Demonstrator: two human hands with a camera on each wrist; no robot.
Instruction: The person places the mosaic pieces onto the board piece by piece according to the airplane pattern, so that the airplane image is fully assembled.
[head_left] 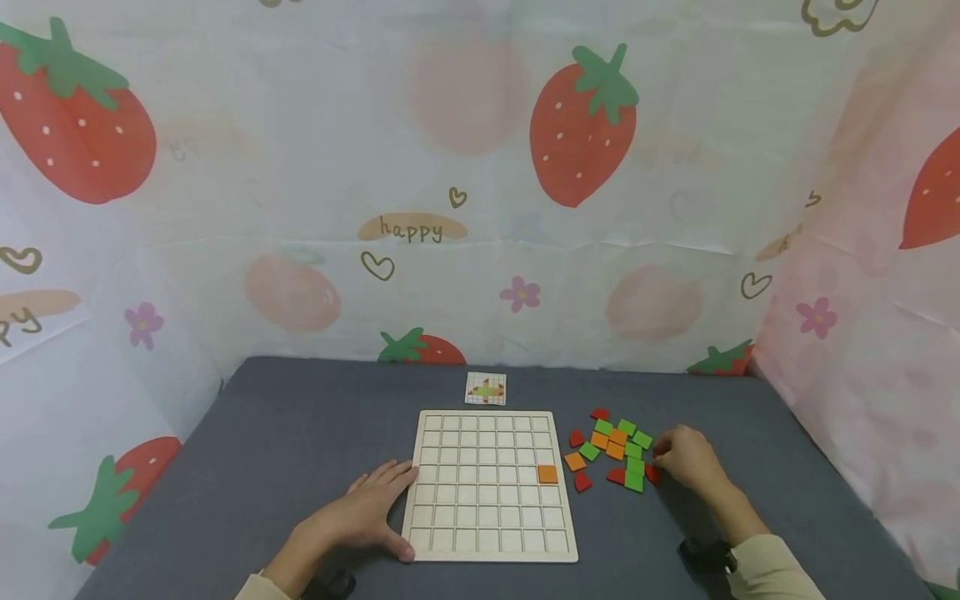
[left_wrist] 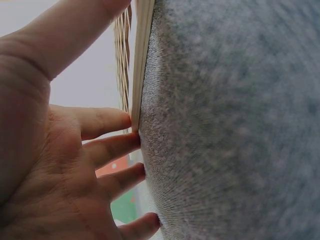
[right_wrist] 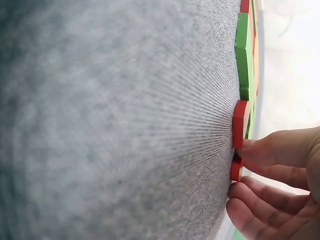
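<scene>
A pale wooden grid board (head_left: 486,517) lies flat on the dark table, with one orange square tile (head_left: 547,474) in a cell by its right side. My left hand (head_left: 367,508) rests at the board's left edge, fingers spread and thumb at the near corner. The left wrist view shows its fingertips (left_wrist: 131,120) against the board's rim. To the right, my right hand (head_left: 688,457) is at the side of the loose tiles, its thumb and fingers pinching a small red tile (right_wrist: 237,169). Another red tile (right_wrist: 241,124) with a curved edge lies just beside the thumb.
Several green tiles (head_left: 633,482), orange tiles (head_left: 575,462) and red tiles (head_left: 582,482) are scattered between the board and my right hand. A small picture card (head_left: 486,388) with a coloured grid pattern lies behind the board. A strawberry-printed curtain (head_left: 487,250) surrounds the table.
</scene>
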